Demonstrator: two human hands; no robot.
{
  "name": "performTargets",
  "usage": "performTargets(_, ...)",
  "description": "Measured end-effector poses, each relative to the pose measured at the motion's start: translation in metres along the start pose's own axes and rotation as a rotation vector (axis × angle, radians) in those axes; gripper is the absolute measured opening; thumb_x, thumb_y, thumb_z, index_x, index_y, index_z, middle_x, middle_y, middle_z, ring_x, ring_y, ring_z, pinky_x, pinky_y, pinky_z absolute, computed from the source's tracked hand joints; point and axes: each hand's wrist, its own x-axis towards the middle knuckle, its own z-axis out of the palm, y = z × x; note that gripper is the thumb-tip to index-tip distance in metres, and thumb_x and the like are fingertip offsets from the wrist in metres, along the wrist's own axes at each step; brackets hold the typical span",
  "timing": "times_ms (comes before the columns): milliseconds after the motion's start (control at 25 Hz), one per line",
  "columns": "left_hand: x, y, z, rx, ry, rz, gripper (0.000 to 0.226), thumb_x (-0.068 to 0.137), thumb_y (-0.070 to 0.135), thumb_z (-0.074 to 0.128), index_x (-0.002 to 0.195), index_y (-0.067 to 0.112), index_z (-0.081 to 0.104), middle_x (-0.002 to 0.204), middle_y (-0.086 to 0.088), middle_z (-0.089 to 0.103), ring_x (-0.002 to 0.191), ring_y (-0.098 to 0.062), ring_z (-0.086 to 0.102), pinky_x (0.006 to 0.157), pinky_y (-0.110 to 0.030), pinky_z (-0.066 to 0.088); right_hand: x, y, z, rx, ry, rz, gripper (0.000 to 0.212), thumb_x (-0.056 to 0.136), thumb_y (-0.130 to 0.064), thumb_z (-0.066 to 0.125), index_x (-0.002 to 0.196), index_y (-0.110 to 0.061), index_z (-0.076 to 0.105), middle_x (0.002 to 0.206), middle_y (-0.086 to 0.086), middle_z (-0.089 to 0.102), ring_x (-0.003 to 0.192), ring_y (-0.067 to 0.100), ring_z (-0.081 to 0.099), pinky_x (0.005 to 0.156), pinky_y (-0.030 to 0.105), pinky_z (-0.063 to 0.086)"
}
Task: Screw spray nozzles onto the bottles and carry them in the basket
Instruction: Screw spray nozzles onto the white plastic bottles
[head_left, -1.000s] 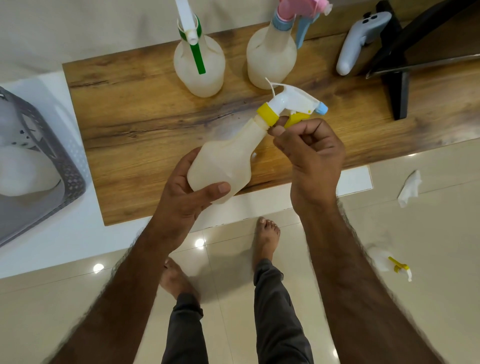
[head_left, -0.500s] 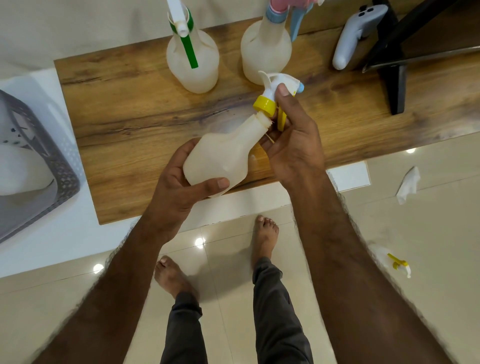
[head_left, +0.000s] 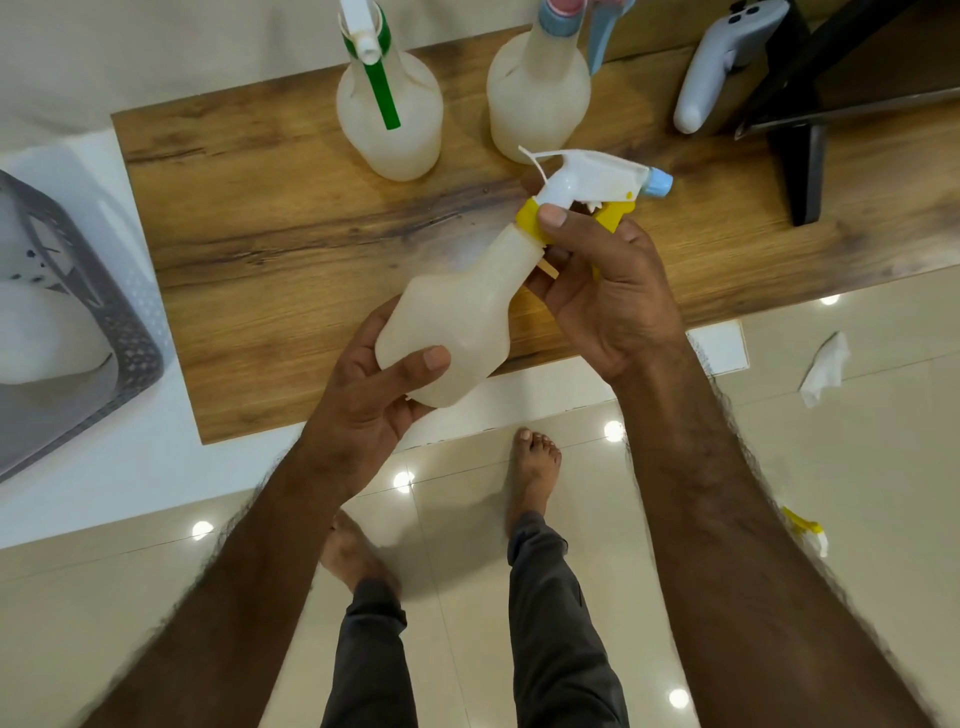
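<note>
My left hand (head_left: 371, 410) grips the base of a translucent white bottle (head_left: 462, 322), held tilted over the front edge of the wooden table (head_left: 270, 249). My right hand (head_left: 605, 291) pinches the yellow collar of its white spray nozzle (head_left: 592, 179), which has a blue tip and a yellow trigger. Two more bottles stand upright at the back of the table: one with a green-and-white nozzle (head_left: 389, 104), one with a pink-and-blue nozzle (head_left: 540, 93). The grey basket (head_left: 124, 332) sits at the left with a white bottle (head_left: 36, 338) lying in it.
A white game controller (head_left: 711, 73) and a black monitor stand (head_left: 800, 156) occupy the table's right back. On the tiled floor at the right lie a crumpled tissue (head_left: 826, 369) and a loose yellow-and-white nozzle (head_left: 805, 530). My bare feet stand just below the table edge.
The nozzle head has turned on the bottle neck, so its blue tip points right again. My right hand has shifted its grip from over the nozzle head down to the yellow collar.
</note>
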Motion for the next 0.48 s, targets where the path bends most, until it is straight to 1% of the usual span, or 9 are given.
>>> performTargets(80,-0.005,-0.004,0.002,-0.09,0.027,-0.054,0.099,0.05,0.044,0.106,0.137,0.028,0.06,0.126,-0.001,0.074,0.118,-0.026,0.075,0.083,-0.038,0.068,-0.001,-0.001,-0.001,-0.028,-0.023,-0.007,0.02,0.094,0.002,0.062,0.097,-0.015,0.073,0.095,0.001,0.077,0.089,0.017,0.073,0.084,0.039,0.06)
performTargets(160,-0.008,-0.001,0.007,-0.187,0.085,-0.119,0.109,0.045,0.058,0.103,0.139,0.024,0.059,0.124,-0.008,0.076,0.108,-0.028,0.079,0.074,-0.038,0.068,-0.001,-0.002,-0.003,-0.093,-0.046,-0.002,0.017,0.094,-0.001,0.064,0.103,-0.013,0.072,0.105,0.008,0.077,0.101,0.023,0.073,0.088,0.041,0.06)
performTargets(200,-0.008,-0.001,0.009,-0.206,0.111,-0.156,0.107,0.052,0.066,0.097,0.142,0.02,0.059,0.121,-0.012,0.076,0.1,-0.028,0.08,0.067,-0.036,0.068,-0.002,-0.001,-0.004,-0.125,-0.058,0.003,0.016,0.094,-0.002,0.064,0.105,-0.011,0.071,0.11,0.014,0.075,0.106,0.027,0.072,0.092,0.043,0.06)
performTargets(280,-0.009,0.003,0.013,-0.211,0.154,-0.296,0.092,0.08,0.079,0.067,0.142,0.011,0.062,0.11,-0.02,0.077,0.076,-0.024,0.079,0.055,-0.03,0.065,-0.003,0.002,-0.005,-0.158,-0.072,0.009,0.017,0.094,-0.003,0.065,0.109,-0.008,0.07,0.119,0.024,0.071,0.111,0.031,0.069,0.099,0.045,0.058)
performTargets(320,-0.011,0.006,0.015,-0.242,0.149,-0.373,0.088,0.09,0.08,0.052,0.137,0.007,0.064,0.105,-0.022,0.076,0.066,-0.022,0.076,0.051,-0.028,0.063,-0.004,0.003,-0.005,-0.162,-0.072,0.009,0.016,0.095,-0.003,0.064,0.11,-0.008,0.069,0.121,0.026,0.069,0.111,0.031,0.069,0.1,0.044,0.057)
performTargets(360,-0.013,0.009,0.018,-0.283,0.145,-0.45,0.086,0.095,0.079,0.043,0.133,0.006,0.066,0.101,-0.023,0.076,0.06,-0.021,0.073,0.048,-0.026,0.061,-0.005,0.003,-0.005,-0.161,-0.062,0.01,0.016,0.097,-0.002,0.064,0.111,-0.007,0.068,0.121,0.026,0.069,0.11,0.03,0.069,0.098,0.043,0.058)
performTargets(400,-0.015,0.012,0.024,-0.305,0.135,-0.51,0.085,0.097,0.078,0.041,0.132,0.005,0.066,0.101,-0.024,0.075,0.06,-0.02,0.072,0.048,-0.026,0.061,-0.005,0.004,-0.006,-0.158,-0.039,0.011,0.015,0.097,-0.001,0.063,0.11,-0.007,0.069,0.119,0.025,0.07,0.108,0.029,0.07,0.096,0.041,0.059)
performTargets(440,-0.015,0.013,0.029,-0.298,0.131,-0.506,0.081,0.098,0.075,0.046,0.137,0.006,0.064,0.106,-0.024,0.074,0.066,-0.022,0.074,0.051,-0.028,0.063,-0.005,0.003,-0.006,-0.156,0.002,0.012,0.014,0.097,0.0,0.064,0.107,-0.007,0.07,0.115,0.023,0.072,0.106,0.029,0.071,0.093,0.041,0.06)
performTargets(480,-0.015,0.011,0.03,-0.272,0.137,-0.426,0.077,0.096,0.068,0.059,0.144,0.008,0.059,0.116,-0.024,0.073,0.079,-0.026,0.077,0.06,-0.032,0.066,-0.003,0.003,-0.007,-0.155,0.054,0.011,0.013,0.097,0.001,0.065,0.104,-0.007,0.071,0.109,0.019,0.074,0.103,0.028,0.073,0.092,0.04,0.061)
